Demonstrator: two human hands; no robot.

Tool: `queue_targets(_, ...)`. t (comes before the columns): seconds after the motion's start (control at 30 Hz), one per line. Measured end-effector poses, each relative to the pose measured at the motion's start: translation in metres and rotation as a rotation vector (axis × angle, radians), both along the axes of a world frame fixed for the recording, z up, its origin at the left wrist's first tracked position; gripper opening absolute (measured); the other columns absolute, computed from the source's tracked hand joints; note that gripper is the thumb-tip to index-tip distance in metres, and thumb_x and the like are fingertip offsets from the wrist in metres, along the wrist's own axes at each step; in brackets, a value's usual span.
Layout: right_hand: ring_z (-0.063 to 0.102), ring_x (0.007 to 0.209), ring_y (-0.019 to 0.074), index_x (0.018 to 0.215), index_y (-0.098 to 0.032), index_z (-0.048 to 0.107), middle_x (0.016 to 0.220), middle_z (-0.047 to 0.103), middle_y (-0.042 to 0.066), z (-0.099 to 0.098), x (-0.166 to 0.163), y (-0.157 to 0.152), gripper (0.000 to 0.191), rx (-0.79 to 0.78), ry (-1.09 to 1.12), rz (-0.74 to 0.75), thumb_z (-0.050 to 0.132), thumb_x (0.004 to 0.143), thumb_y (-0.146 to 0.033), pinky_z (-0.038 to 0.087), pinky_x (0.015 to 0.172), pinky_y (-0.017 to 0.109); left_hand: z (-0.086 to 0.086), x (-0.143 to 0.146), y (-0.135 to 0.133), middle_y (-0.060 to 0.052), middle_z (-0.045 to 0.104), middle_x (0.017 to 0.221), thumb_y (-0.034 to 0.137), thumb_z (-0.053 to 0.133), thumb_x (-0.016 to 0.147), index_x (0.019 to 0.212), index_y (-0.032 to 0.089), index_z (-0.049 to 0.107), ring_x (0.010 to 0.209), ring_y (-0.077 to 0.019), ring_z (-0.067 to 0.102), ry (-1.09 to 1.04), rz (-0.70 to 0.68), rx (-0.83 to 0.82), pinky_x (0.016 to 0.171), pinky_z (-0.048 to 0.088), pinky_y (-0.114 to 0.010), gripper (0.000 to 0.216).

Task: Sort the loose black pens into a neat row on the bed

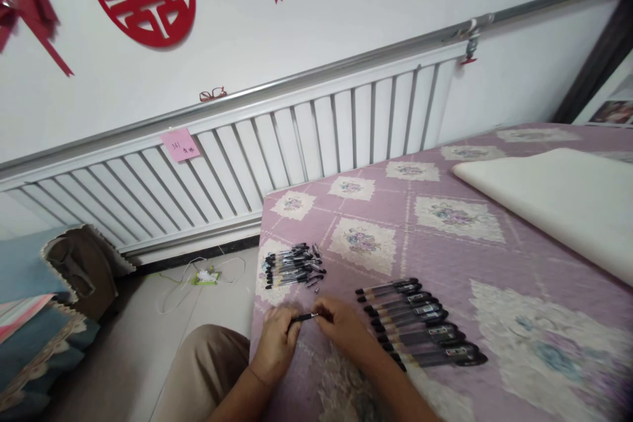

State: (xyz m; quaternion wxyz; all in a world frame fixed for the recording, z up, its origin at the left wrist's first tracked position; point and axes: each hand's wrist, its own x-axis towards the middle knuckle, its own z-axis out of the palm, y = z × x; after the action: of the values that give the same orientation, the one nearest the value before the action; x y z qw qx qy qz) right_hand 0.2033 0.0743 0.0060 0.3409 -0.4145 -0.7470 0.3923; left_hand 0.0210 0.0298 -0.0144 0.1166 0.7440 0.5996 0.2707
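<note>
Far out to the left of the row of larger pens [429, 311] hung soft blue fabric [20, 336], gathered into ruffles with a lacy trim! Beyond the row ran the radiator [309, 138], smooth and white, slatted all along. Nearer the row, to its left and slightly farther from the person, lay the bundle of small pens [289, 267], slim clear barrels with black ends, the loose bits beside them too small to name.

Then the left hand [281, 333], fingers curled, pinching one end of the slim black pen [302, 318]! That pen was up off to the left of the row, long axis nearly sideways, its paler end pointing right. There the right hand [339, 320] met it, fingertips bunched and pinching; they covered the very tip, so whatever else they gripped was impossible to tell.

And the row itself: smoky, see-through barrels, tapered black ends aimed right, their labels unreadable. Right of it, a smooth cream sheet [558, 198] ran out of view across the flowered, lilac cloth [445, 264].
</note>
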Motion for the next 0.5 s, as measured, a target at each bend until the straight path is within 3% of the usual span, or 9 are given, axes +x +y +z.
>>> queue_targets(0.27, 0.055, 0.074, 0.0162, 0.073, -0.019, 0.058, 0.074, 0.061, 0.001, -0.0006, 0.0001, 0.0015, 0.014, 0.052, -0.055, 0.026, 0.047, 0.070, -0.012, 0.040, 0.068, 0.025, 0.0004, 0.0001, -0.0005, -0.004, 0.065, 0.087, 0.020, 0.047, 0.084, 0.092, 0.021, 0.063, 0.086, -0.0207, 0.057, 0.006, -0.006, 0.030, 0.086, 0.041, -0.040, 0.017)
queue_targets(0.5, 0.055, 0.070, 0.0159, 0.074, -0.020, 0.058, 0.072, 0.060, 0.000, 0.0025, 0.0002, 0.0018, 0.011, -0.005, -0.024, 0.029, 0.048, 0.070, -0.016, 0.040, 0.065, 0.025, -0.0018, -0.0012, 0.0000, -0.004, 0.065, 0.087, 0.020, 0.046, 0.084, 0.094, 0.021, 0.062, 0.086, -0.0204, 0.057, 0.016, -0.012, 0.053, 0.083, 0.042, -0.039, 0.019)
